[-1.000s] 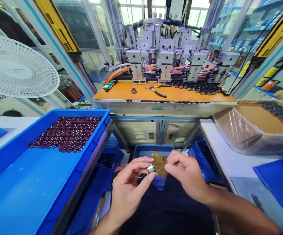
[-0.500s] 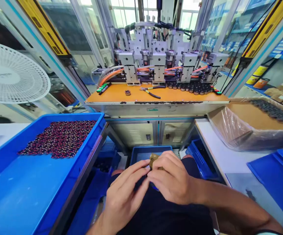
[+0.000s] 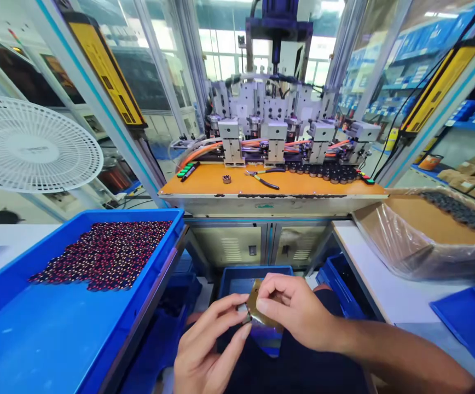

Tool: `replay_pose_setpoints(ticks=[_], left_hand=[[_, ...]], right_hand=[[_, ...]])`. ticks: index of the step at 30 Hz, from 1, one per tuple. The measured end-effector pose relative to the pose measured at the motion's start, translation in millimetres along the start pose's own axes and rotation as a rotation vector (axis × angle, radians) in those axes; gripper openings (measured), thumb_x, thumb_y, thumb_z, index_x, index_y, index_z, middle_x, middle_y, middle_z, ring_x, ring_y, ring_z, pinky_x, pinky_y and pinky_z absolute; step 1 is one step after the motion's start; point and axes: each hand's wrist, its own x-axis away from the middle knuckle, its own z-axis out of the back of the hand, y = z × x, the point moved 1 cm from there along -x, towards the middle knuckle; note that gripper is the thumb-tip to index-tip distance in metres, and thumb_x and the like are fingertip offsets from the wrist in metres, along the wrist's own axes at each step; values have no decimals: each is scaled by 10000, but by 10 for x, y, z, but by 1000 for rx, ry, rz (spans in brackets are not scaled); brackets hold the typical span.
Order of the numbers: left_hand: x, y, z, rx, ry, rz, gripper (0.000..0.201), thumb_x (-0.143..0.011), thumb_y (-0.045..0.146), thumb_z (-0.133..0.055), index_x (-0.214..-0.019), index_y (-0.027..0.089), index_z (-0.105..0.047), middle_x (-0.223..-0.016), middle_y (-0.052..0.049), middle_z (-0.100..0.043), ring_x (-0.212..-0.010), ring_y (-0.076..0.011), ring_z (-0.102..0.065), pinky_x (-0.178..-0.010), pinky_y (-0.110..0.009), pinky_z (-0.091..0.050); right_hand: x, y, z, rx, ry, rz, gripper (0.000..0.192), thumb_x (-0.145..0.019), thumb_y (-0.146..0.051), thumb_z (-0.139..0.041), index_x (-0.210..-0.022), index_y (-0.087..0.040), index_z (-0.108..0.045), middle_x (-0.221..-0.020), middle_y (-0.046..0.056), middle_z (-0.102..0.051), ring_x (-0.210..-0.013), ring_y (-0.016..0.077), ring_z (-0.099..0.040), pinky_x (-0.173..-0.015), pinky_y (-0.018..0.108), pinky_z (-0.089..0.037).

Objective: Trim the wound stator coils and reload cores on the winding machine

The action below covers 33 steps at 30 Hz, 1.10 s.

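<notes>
Between the fingertips and thumb of my left hand is a small grey, round metal part. My right hand is closed in a pinch just to the right of that part; whatever lies between its fingertips is hidden. Behind and below the right fingers, over my lap, a shiny amber-brown sheet-like piece shows, bluish at its lower end. Its exact kind is unclear, and I cannot tell whether the right fingers grip it.
At left, a blue tray bears many small dark-and-red parts. Ahead, an orange bench carries pliers, a single round part and dark round parts below a machine. A plastic-lined box stands right.
My hands have drawn slightly apart and sit lower in view. More of the amber piece shows, and the grey part is now visible in the left fingers. The camera view has tilted upward.
</notes>
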Motion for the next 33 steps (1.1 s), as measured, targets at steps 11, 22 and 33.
replay_pose_setpoints(ticks=[11, 22, 33], left_hand=[[27, -136, 342, 131, 292, 337, 241, -835, 84, -672, -989, 259, -733, -1111, -47, -746, -1003, -211, -735, -760, -260, -638], [67, -113, 470, 176, 352, 418, 228, -842, 106, -676, -979, 274, -748, -1101, -62, -748, -986, -236, -739, -764, -317, -640], [8, 138, 245, 127, 284, 317, 262, -813, 51, -684, -978, 242, -751, -1060, -72, -762, -986, -207, -726, -775, -274, -625]], right_hand=[[-2387, -255, 1127, 1206, 188, 272, 442, -827, -275, -697, -1220, -89, -615, -1286, 169, -615, -1175, 278, -552, -1020, 386, -419], [-2282, -61, 1386, 1480, -26, 161, 482, -906, -554, -504, -1016, -115, -672, -1013, 164, -624, -923, 270, -568, -840, 366, -448], [-225, 184, 853, 825, -57, 208, 487, -863, -187, -510, -1347, -162, -455, -993, 89, -616, -894, 198, -622, -808, 314, -527]])
